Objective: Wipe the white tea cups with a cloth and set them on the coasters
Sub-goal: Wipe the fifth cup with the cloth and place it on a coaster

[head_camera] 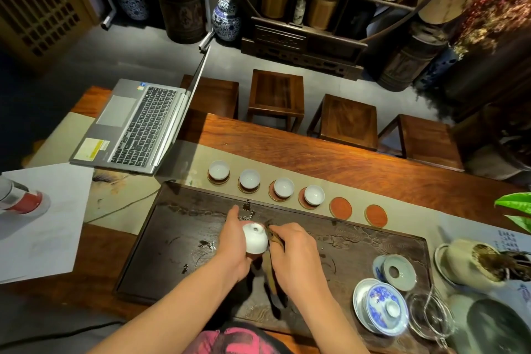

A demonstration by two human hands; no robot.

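My left hand point(234, 241) grips a white tea cup point(255, 238) turned foot-up over the dark tea tray point(172, 238). My right hand point(293, 250) holds a brown cloth point(273, 276) against the cup's right side; the cloth hangs down below both hands. Beyond the tray runs a row of round coasters. Several carry white cups, from the leftmost cup point(219, 169) to the one at the right end point(314, 194). Two red coasters point(340, 208) point(376, 215) at the right end of the row are bare.
An open laptop point(135, 126) and white paper point(43, 218) lie at the left. A blue-and-white lidded bowl point(383, 306), a celadon lid point(398, 269), a glass pitcher point(429, 315) and a pot point(471, 261) crowd the right. Wooden stools point(275, 98) stand behind the table.
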